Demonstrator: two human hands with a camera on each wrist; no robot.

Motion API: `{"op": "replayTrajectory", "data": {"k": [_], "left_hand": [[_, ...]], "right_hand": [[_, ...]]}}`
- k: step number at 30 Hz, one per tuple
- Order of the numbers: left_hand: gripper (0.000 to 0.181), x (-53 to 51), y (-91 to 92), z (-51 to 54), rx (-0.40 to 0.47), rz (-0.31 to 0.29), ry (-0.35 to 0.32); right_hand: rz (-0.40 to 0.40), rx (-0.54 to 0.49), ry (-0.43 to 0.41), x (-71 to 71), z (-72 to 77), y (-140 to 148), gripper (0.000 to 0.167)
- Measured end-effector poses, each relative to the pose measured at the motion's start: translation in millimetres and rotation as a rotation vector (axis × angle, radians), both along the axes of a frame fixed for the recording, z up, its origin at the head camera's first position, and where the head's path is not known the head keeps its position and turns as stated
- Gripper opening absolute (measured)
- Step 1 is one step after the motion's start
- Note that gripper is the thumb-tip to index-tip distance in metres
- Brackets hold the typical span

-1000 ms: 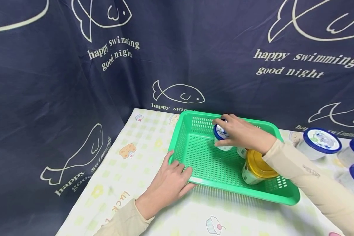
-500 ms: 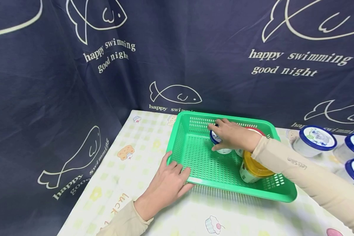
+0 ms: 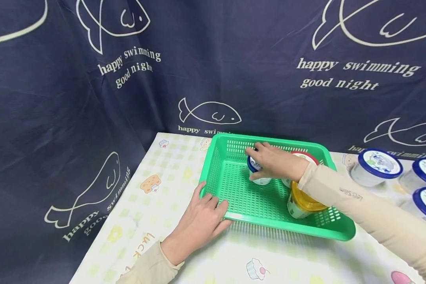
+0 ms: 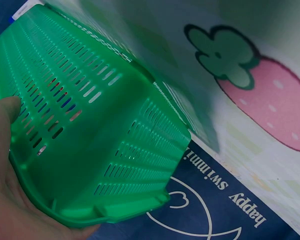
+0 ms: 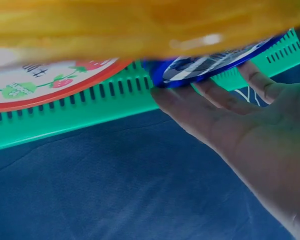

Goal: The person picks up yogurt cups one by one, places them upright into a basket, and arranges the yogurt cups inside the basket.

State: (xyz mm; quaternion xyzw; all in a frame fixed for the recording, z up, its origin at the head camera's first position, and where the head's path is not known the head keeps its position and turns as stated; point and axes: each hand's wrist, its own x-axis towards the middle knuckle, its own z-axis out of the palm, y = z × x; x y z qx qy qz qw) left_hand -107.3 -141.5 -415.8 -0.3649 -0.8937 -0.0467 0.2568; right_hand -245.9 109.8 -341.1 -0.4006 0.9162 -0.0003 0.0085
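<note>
My left hand (image 3: 203, 217) grips the near left corner of a green plastic basket (image 3: 269, 224). In the left wrist view its thumb and fingers (image 4: 0, 150) wrap the slotted basket wall (image 4: 85, 160). Inside the basket, my right hand (image 3: 280, 161) holds a blue-lidded tub (image 3: 260, 181) from above, fingers around the lid's edge. The right wrist view shows the fingertips against that blue rim (image 5: 162, 72). Beside it stand a red-lidded tub (image 3: 308, 156), partly behind the right hand, and a yellow-lidded tub (image 3: 298, 207), partly under the sleeve.
Several more blue-lidded tubs (image 3: 374, 173) stand on the table to the basket's right. A patterned cloth (image 3: 174, 189) covers the table. Dark blue fabric (image 3: 206, 63) printed with fish hangs behind and at the left.
The right hand has shifted a little left and nearer with the blue-lidded tub, uncovering the red lid. The left hand keeps its grip on the basket corner. The view has turned slightly right.
</note>
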Motion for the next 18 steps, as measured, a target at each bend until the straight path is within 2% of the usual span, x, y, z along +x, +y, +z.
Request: {"op": "replayTrajectory", "data": {"k": [3,6,10,18], "left_hand": [[0.04,-0.5,0.0,-0.4,0.007,-0.005,0.018],[0.04,-0.7,0.4,-0.5,0.011,-0.01,0.032],[0.04,-0.5,0.5,0.4,0.005,-0.006,0.014],[0.041,-0.3,0.4,0.0,0.013,-0.009,0.013]], "right_hand": [[-0.023,0.014,-0.023,-0.3,1.4,1,0.075],[-0.09,0.057,-0.088,1.3,6.3,2,0.084],[-0.151,0.094,-0.145,5.4,14.7,4,0.09],[-0.127,0.073,-0.082,19.7,26.2,19,0.083]]}}
